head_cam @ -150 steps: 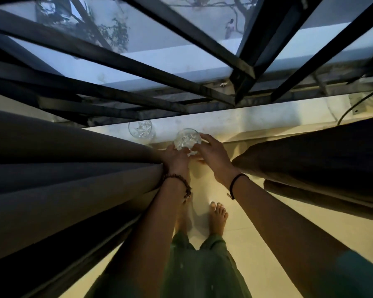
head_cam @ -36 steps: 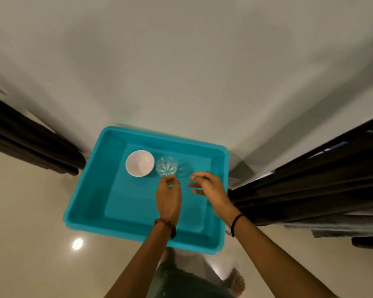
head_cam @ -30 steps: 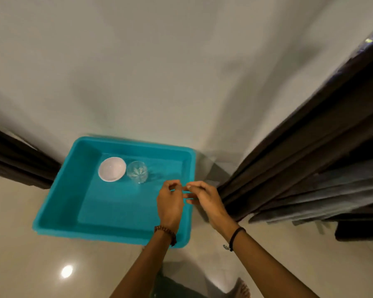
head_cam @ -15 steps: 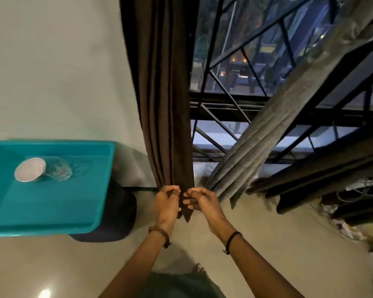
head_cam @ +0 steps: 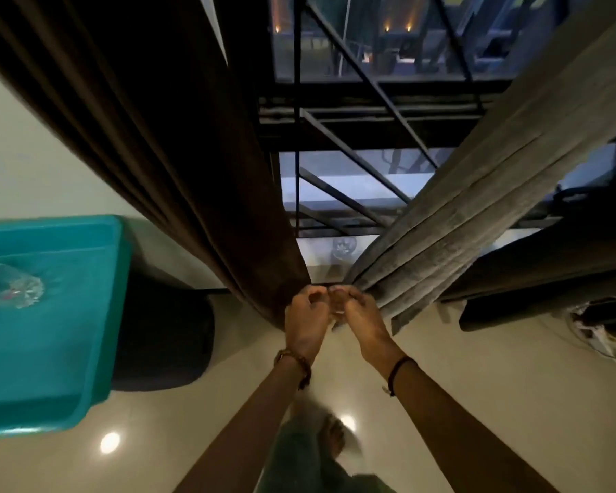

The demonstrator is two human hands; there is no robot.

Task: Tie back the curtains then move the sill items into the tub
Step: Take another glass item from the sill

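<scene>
A dark brown curtain (head_cam: 192,165) hangs on the left of the window and a grey curtain (head_cam: 459,208) slants down on the right. Between their lower ends a clear cut glass (head_cam: 343,246) stands on the white sill (head_cam: 317,249). My left hand (head_cam: 304,316) and my right hand (head_cam: 357,314) are raised side by side just below that gap, fingers curled, with nothing seen in them. The left hand overlaps the brown curtain's bottom edge. The teal tub (head_cam: 68,350) sits at the far left with a clear glass (head_cam: 13,290) inside.
The tub rests on a dark round stool (head_cam: 164,336). Black window bars (head_cam: 349,151) run behind the curtains. More dark curtain folds (head_cam: 548,279) and some clutter (head_cam: 605,332) lie at the right. My foot (head_cam: 331,435) is on the glossy floor below.
The glass was set down in the tub beside the white bowl and let go. My view swung right from the tub to the window, and both hands now sit closer to the curtains.
</scene>
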